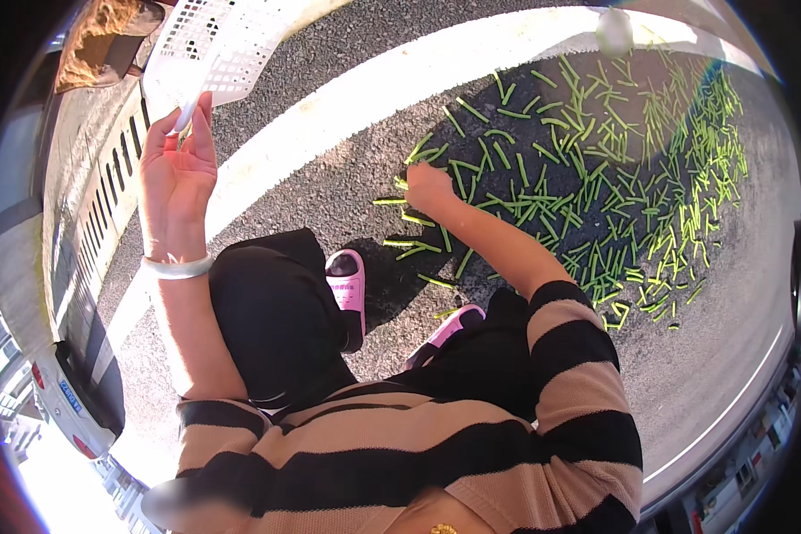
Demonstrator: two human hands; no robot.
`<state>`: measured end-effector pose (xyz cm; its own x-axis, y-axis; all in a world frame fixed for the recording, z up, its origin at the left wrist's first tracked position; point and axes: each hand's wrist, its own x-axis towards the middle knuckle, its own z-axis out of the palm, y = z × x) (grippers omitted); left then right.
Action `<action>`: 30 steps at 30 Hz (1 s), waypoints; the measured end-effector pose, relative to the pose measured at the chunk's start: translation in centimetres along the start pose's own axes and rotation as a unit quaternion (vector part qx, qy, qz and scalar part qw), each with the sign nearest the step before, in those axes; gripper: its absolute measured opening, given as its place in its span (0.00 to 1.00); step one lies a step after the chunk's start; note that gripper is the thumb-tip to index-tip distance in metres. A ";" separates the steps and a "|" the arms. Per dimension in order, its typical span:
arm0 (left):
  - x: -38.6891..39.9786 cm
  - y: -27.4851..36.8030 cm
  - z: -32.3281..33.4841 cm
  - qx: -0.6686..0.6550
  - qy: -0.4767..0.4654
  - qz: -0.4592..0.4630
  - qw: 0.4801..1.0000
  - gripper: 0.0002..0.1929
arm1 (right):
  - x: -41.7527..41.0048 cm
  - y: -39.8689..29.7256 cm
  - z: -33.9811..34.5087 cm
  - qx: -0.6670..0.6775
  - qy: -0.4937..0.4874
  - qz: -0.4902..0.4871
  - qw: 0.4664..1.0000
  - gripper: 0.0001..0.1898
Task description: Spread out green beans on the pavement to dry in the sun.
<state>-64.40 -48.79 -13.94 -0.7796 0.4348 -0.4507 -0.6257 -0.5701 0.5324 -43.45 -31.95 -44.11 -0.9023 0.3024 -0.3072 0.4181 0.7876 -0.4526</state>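
Observation:
My left hand [177,160] pinches the rim of a white perforated plastic basket [200,50] between thumb and fingers. The basket is tilted and partly cut off by the top of the view. My right hand [429,188] is down at the asphalt, fingers curled, at the near-left fringe of many short green pieces [541,200] that look like cut long beans. A few pieces [401,182] lie right by its fingers. Its fingertips are hidden, so whether it grips any is unclear. The pieces are scattered loosely, denser toward the right.
A white painted band [374,100] curves across the asphalt [274,180]. Beside my left arm runs a slotted drain grate [110,177]. A brown object [100,43] sits at top left. A parked white car [70,407] is at lower left. My pink slippers [346,287] stand close to the pieces.

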 end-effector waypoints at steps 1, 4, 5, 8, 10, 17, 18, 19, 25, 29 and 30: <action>0.1 -0.1 0.1 0.005 -0.002 -0.001 1.000 0.13 | 0.2 0.4 0.0 -0.009 -0.035 0.002 0.999 0.08; -0.2 0.3 -0.4 -0.002 0.004 0.014 1.000 0.14 | 0.6 0.2 -1.0 0.002 -0.091 -0.009 0.996 0.10; -0.2 0.5 -0.5 -0.002 0.005 0.015 1.000 0.14 | 0.8 0.0 -1.5 0.020 -0.112 -0.021 0.993 0.10; -0.3 0.6 -0.2 0.001 0.008 0.010 1.000 0.14 | 3.4 2.0 -3.9 0.021 -0.021 -0.009 1.000 0.10; -0.6 0.7 0.0 0.003 0.003 0.032 0.999 0.14 | 5.1 2.7 -6.3 0.010 0.031 -0.003 0.999 0.12; 0.2 0.6 -0.5 0.010 -0.004 0.011 1.000 0.13 | 6.8 4.3 -6.9 -0.052 0.123 -0.034 0.990 0.10; 0.2 0.7 -0.4 0.016 0.004 0.016 1.000 0.12 | 6.0 3.5 -6.9 -0.063 0.029 -0.058 0.996 0.09; 0.1 0.7 -0.3 0.022 0.012 0.021 0.999 0.12 | 5.4 3.1 -7.0 -0.072 -0.066 -0.081 0.992 0.09; 0.8 1.0 -0.9 -0.020 0.004 0.003 1.000 0.18 | 3.9 5.6 -5.8 -0.008 -0.070 -0.115 0.991 0.09; 1.4 2.1 -2.3 -0.007 -0.008 -0.005 1.000 0.19 | 1.3 9.8 -9.5 0.130 0.012 -0.018 0.991 0.09; 1.6 1.8 -2.4 -0.010 -0.013 -0.016 1.000 0.19 | -0.5 11.8 -10.2 0.146 0.024 0.036 0.988 0.09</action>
<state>-66.73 -50.77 -15.39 -0.7600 0.4707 -0.4481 -0.6496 -0.5699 0.5032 -39.14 -17.30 -40.79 -0.8705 0.3827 -0.3095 0.4868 0.5770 -0.6558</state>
